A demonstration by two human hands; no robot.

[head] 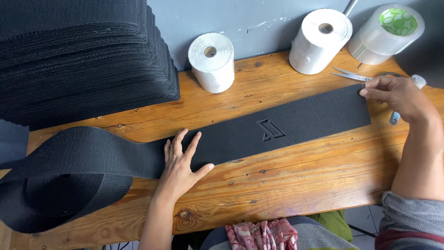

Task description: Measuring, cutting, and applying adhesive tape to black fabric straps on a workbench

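Note:
A wide black woven strap [296,121] lies stretched across the wooden table [300,176], with an embossed angular mark near its middle. It unwinds from a large black roll [64,185] at the left. My left hand [181,162] presses flat on the strap, fingers spread. My right hand [398,95] pinches the strap's cut end at its far right corner.
A tall stack of cut black strap pieces [83,55] fills the back left. Two white paper rolls [212,60] [320,40] and a clear tape roll [387,32] stand along the grey wall. Scissors [354,76] lie beside my right hand.

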